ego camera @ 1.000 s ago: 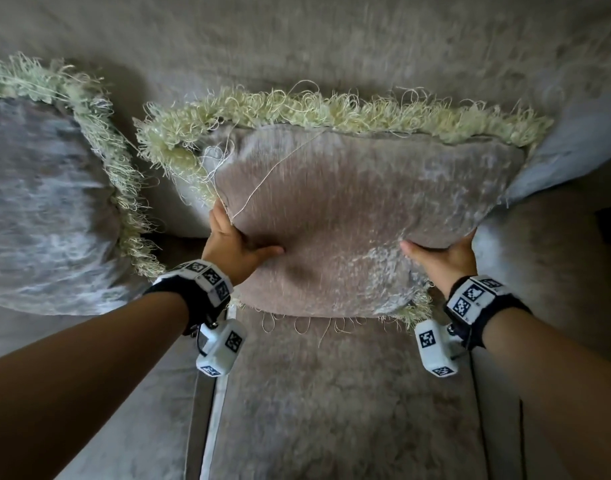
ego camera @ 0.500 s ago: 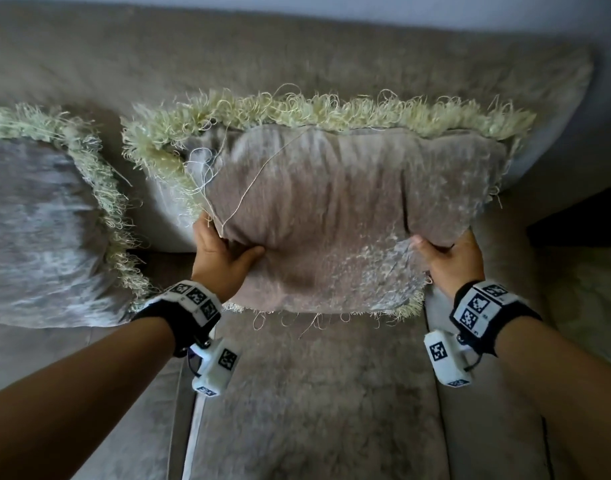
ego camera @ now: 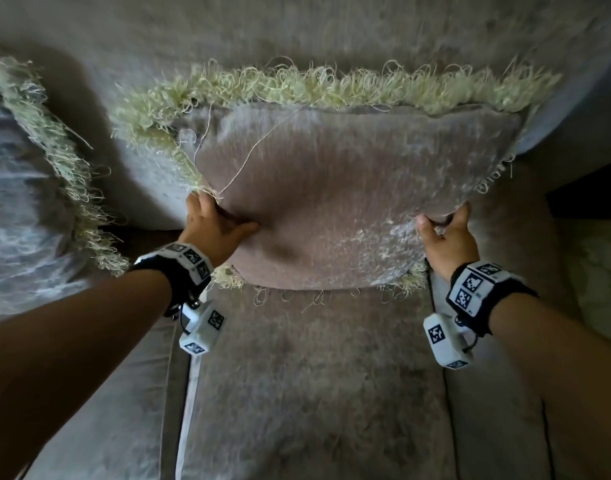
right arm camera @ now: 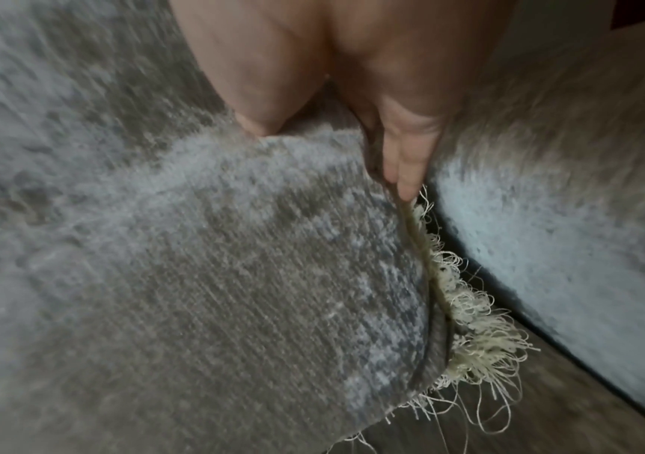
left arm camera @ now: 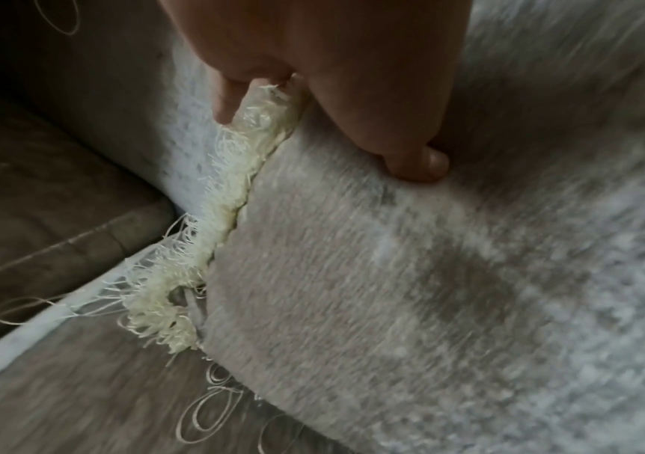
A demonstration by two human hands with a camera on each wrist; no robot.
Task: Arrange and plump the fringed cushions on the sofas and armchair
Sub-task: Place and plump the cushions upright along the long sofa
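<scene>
Here, a grey-brown sofa (ego camera: 318, 393) fills the view. A fringed cushion (ego camera: 349, 188) stands against its backrest, another cushion (ego camera: 23, 216) to its left. The left hand (ego camera: 212, 226) and right hand (ego camera: 448, 237) each grip a lower side, thumbs pressed into the front.

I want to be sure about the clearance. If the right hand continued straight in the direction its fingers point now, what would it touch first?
The right hand grips the cushion at its right edge, fingers pointing toward the sofa backrest. Going straight on, it would probably meet the backrest upholstery behind the cushion first; depth there is unclear.
</scene>
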